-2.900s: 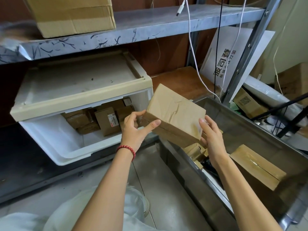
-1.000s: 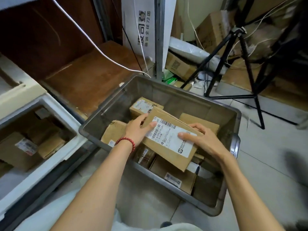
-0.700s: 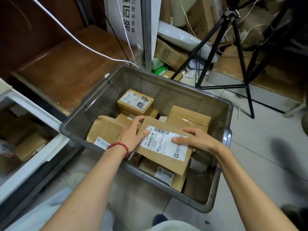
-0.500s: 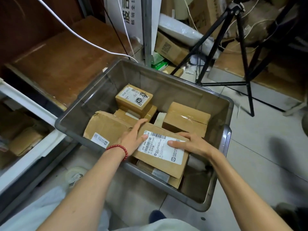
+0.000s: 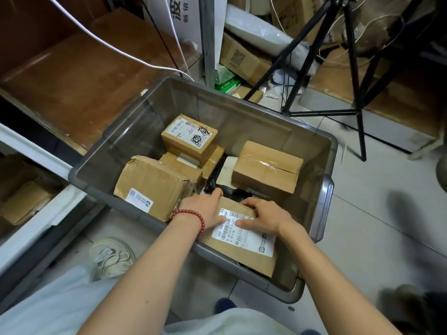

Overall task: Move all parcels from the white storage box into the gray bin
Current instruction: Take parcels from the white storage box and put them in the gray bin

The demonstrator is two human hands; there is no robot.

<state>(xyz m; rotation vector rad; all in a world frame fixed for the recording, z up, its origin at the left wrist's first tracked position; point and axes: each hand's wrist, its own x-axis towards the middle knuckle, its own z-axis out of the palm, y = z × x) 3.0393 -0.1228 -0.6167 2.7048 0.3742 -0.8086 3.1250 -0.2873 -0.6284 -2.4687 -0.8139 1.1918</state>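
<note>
The gray bin (image 5: 325,189) stands on the floor in front of me with several brown parcels in it. Both my hands hold a flat labelled parcel (image 5: 244,240) low in the bin's near corner. My left hand (image 5: 205,211) grips its far left edge, and my right hand (image 5: 263,216) grips the far edge with the thumb on the label. Beside them lie a crumpled parcel (image 5: 154,184), a small scribbled parcel (image 5: 191,136) and a taped parcel (image 5: 268,168). The white storage box (image 5: 43,221) sits at the left edge, with brown parcels (image 5: 24,201) inside.
A black tripod (image 5: 353,68) stands behind the bin on the right. A white cable (image 5: 116,48) hangs across the wooden shelf board (image 5: 84,76). Cardboard boxes (image 5: 242,59) pile up behind the bin. My shoe (image 5: 111,257) is on the floor near the bin's left corner.
Both hands carried the labelled parcel from the white storage box over the gray bin and lowered it toward the bin's near corner. My view swung right and down.
</note>
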